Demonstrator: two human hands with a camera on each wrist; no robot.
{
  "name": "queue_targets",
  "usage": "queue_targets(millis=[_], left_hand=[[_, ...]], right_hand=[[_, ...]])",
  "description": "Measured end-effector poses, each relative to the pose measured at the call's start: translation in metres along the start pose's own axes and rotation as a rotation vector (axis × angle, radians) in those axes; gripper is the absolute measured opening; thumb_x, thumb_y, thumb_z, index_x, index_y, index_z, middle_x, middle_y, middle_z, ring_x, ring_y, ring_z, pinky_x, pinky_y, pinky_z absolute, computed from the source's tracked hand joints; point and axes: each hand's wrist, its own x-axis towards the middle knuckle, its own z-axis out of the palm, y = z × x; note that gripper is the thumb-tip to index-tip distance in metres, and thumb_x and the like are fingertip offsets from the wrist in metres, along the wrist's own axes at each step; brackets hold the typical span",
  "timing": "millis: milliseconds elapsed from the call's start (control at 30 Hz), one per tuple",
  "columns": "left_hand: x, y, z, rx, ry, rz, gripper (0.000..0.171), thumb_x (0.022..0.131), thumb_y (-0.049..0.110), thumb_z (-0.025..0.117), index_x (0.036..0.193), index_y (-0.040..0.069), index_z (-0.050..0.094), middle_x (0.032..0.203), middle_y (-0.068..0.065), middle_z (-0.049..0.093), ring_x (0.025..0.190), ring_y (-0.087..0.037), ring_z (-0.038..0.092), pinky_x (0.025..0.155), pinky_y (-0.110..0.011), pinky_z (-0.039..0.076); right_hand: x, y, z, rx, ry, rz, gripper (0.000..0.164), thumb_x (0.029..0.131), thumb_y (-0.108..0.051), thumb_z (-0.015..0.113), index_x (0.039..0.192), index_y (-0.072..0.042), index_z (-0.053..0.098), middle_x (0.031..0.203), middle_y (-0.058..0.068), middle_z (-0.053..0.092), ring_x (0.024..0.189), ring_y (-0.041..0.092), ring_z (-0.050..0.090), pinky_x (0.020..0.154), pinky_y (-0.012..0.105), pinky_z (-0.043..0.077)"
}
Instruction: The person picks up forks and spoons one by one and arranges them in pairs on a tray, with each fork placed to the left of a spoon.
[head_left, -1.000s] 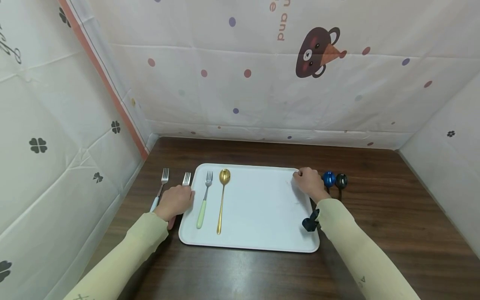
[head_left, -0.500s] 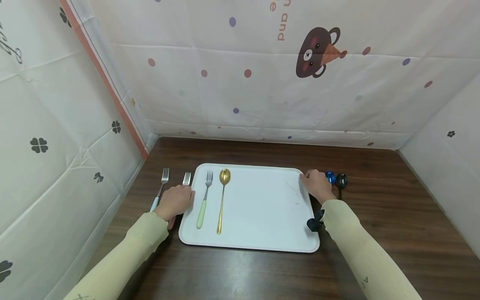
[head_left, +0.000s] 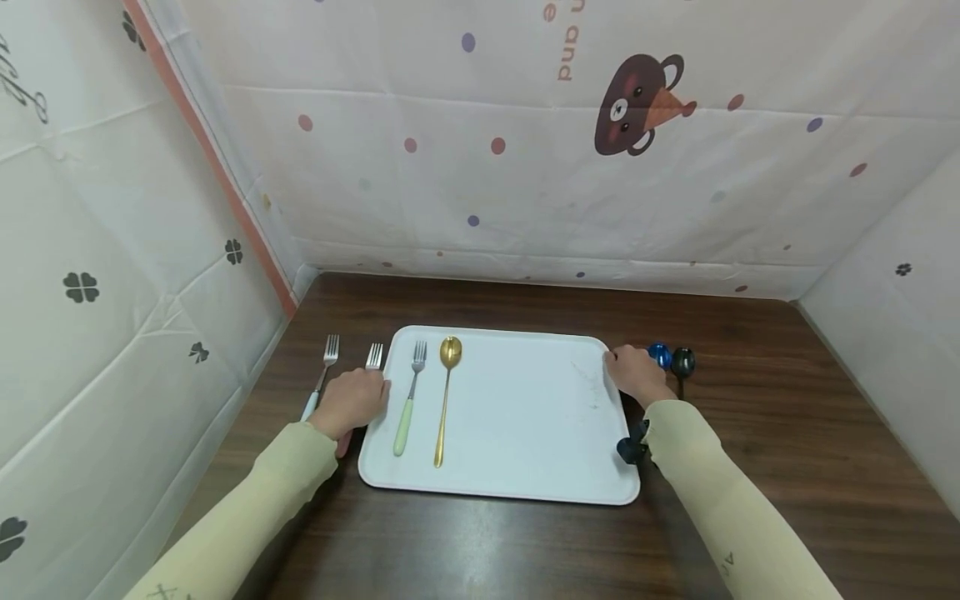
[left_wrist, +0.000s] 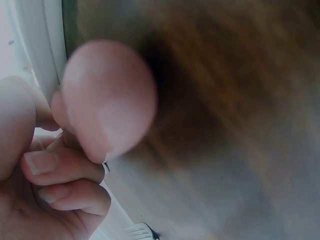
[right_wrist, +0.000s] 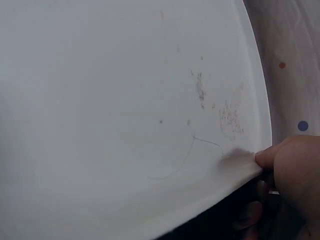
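My left hand (head_left: 351, 400) grips a pink-handled fork (head_left: 374, 357) just left of the white tray (head_left: 525, 417). In the left wrist view its rounded pink handle end (left_wrist: 110, 100) looms large beside the curled fingers (left_wrist: 65, 165). On the tray's left part lie a green-handled fork (head_left: 405, 421) and a gold spoon (head_left: 450, 352), side by side. At the tray's far right corner is my right hand (head_left: 637, 372). The right wrist view shows its thumb on top of the rim (right_wrist: 257, 172) and the other fingers underneath, pinching it.
Left of my left hand lies a fork with a pale blue handle (head_left: 309, 407). A blue spoon (head_left: 660, 356) and a black spoon (head_left: 683, 363) lie right of my right hand. Patterned cloth walls (head_left: 480, 183) enclose the dark wooden table (head_left: 780, 417) behind and at both sides.
My right hand has slid right, from over the tray's far right corner to its rim, covering part of the blue spoon. My left hand has stayed in place with the pink-handled fork.
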Motion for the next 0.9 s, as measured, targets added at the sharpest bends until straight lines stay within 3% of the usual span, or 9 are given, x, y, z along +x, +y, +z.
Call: queue_targets(millis=[267,600,900], left_hand=[[0.0028,-0.0004,-0.0009,-0.019,-0.021,0.001,0.034,0.099,0.027,0.045,0.091,0.001,0.067,0.071,-0.010,0.059,0.058,-0.022,0.051,0.053,-0.036,0.042],[0.0014,-0.0056,-0.0074,-0.091,-0.030,0.025,0.029,0.097,0.026,0.050,0.078,0.008,0.063,0.065,-0.007,0.056,0.058,-0.020,0.050,0.053,-0.032,0.039],[-0.0004,-0.0056,-0.0092,-0.098,-0.009,0.016,0.028,0.097,0.027,0.052,0.079,0.008,0.062,0.065,-0.006,0.056,0.057,-0.019,0.050,0.053,-0.032,0.038]], right_hand=[[0.0021,0.0007,-0.0003,-0.058,-0.043,-0.037,0.054,0.104,-0.031,0.025,0.139,0.007,0.042,0.137,0.032,0.048,0.122,0.048,0.049,0.099,0.061,0.040],[0.0021,-0.0004,-0.0010,-0.065,-0.049,-0.056,0.054,0.104,-0.031,0.026,0.139,0.007,0.041,0.138,0.032,0.047,0.124,0.049,0.048,0.101,0.060,0.038],[0.0021,0.0023,0.0011,-0.053,-0.050,-0.054,0.055,0.105,-0.032,0.027,0.141,0.007,0.039,0.139,0.032,0.046,0.123,0.049,0.048,0.100,0.061,0.039]])
